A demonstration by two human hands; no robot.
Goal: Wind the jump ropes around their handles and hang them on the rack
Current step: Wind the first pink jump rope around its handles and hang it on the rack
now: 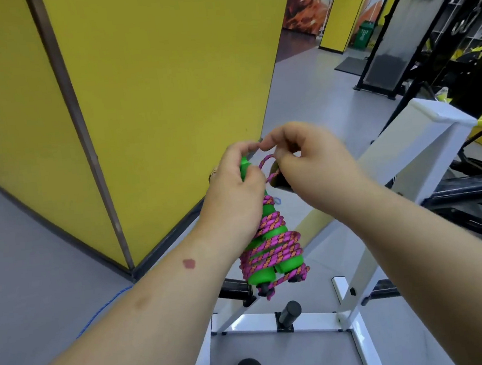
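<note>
Above the white rack (385,168), the left hand (234,188) grips the green handles (267,256), wound in soft, light rope (269,247). The right hand (311,158) pinches its limp end loop (267,163), probably the best hold for hanging.
</note>
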